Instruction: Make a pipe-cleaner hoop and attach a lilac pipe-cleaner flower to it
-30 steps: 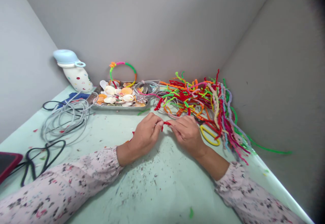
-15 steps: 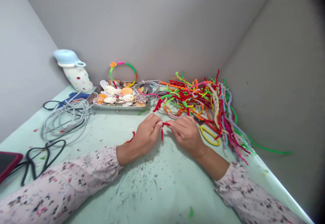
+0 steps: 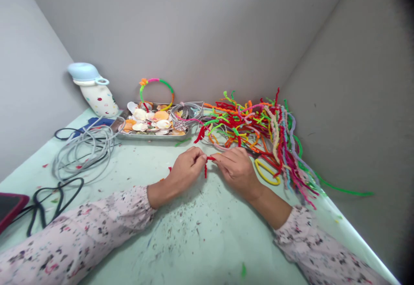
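A short red fuzzy stem (image 3: 205,170) runs between my two hands near the middle of the table, one end hanging down. My left hand (image 3: 186,170) pinches it between thumb and fingers. On the other side, my right hand (image 3: 237,170) is closed on the stem's right end, fingertips close to those of the left. Bits of red and orange show behind my left wrist, mostly hidden. A yellow loop (image 3: 267,173) lies just right of my right hand.
Behind my hands stands a metal tray (image 3: 152,137) of shells with a colourful ring (image 3: 166,85). Tangled fuzzy stems (image 3: 252,123) cover the back right. At left are a bottle (image 3: 98,97), coiled grey cable (image 3: 80,155), black cord (image 3: 60,186) and a red-edged device (image 3: 24,201).
My left hand has shifted very slightly left and turned a little, covering more of the red piece behind its wrist. Both hands keep hold of the red stem.
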The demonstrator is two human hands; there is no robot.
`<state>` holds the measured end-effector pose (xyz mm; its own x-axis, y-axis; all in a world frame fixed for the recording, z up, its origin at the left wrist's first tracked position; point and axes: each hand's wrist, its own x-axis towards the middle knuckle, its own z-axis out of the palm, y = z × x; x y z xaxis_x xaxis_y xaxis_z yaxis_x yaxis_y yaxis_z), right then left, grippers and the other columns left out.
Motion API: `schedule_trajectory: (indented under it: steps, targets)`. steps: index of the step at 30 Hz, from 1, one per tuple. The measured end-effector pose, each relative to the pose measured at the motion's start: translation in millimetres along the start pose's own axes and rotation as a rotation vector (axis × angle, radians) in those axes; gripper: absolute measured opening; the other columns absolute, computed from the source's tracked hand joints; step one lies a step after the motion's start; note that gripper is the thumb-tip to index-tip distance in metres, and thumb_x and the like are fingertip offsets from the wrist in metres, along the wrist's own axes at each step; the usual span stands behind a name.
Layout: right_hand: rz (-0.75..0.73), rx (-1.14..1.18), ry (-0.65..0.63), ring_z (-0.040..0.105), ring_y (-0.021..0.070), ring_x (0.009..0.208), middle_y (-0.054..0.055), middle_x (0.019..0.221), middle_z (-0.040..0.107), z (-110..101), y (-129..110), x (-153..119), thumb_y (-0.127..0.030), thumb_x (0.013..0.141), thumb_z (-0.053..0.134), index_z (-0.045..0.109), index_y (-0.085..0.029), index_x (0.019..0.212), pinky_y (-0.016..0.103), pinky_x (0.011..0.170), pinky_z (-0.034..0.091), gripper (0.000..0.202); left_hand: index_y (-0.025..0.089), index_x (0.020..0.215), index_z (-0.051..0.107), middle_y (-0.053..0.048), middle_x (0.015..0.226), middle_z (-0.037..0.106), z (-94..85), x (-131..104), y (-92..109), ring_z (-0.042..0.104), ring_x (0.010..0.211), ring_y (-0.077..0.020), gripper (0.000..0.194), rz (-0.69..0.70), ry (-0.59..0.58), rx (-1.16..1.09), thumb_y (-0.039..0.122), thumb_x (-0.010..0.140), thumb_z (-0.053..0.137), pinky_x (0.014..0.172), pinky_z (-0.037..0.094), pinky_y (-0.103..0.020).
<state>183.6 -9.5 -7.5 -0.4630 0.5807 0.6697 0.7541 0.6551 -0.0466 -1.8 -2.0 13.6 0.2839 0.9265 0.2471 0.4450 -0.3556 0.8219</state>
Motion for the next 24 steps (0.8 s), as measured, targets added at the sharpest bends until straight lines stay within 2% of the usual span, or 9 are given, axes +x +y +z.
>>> schedule_trajectory:
  steps: [5, 9, 18, 24]
  targets:
    - [-0.007, 0.009, 0.008, 0.058, 0.0185, 0.090, 0.004, 0.083, 0.070, 0.1, -0.2, 0.2, -0.019, 0.092, 0.051, 0.067, -0.021, 0.100, 0.034, 0.083, 0.036, 0.018, 0.018, 0.065, 0.051, 0.004, 0.054, 0.042, 4.0, 3.3, -5.9, 0.038, 0.053, -0.0117, 0.019, -0.173, -0.075, -0.295, 0.028, 0.081, 0.047, 0.051, 0.030, -0.025]
    - [0.001, 0.006, -0.003, 0.058, 0.0180, 0.087, 0.004, 0.082, 0.070, -0.3, -0.6, 0.6, -0.020, 0.092, 0.050, 0.067, -0.021, 0.100, 0.034, 0.083, 0.037, 0.018, 0.019, 0.060, 0.048, 0.005, 0.050, 0.036, 6.9, 6.1, -6.1, 0.031, 0.047, -0.0105, 0.017, -0.281, -0.081, -0.458, 0.028, 0.075, 0.050, 0.046, 0.025, -0.026]
    - [-0.008, -0.001, -0.014, 0.058, 0.0176, 0.085, 0.003, 0.081, 0.069, -0.9, -0.2, 0.8, -0.019, 0.092, 0.050, 0.067, -0.022, 0.100, 0.033, 0.083, 0.036, 0.019, 0.021, 0.053, 0.043, 0.004, 0.047, 0.032, 6.4, 9.0, -4.1, 0.025, 0.043, -0.0097, 0.020, -0.328, -0.098, -0.550, 0.022, 0.071, 0.051, 0.042, 0.022, -0.027]
    - [0.011, 0.003, -0.009, 0.058, 0.0183, 0.085, 0.003, 0.080, 0.068, -0.7, 0.6, 0.9, -0.019, 0.092, 0.049, 0.066, -0.022, 0.099, 0.034, 0.081, 0.036, 0.019, 0.019, 0.054, 0.043, 0.003, 0.051, 0.037, 5.2, 7.9, -7.3, 0.032, 0.047, -0.0098, 0.027, -0.278, -0.120, -0.514, 0.030, 0.076, 0.054, 0.045, 0.027, -0.026]
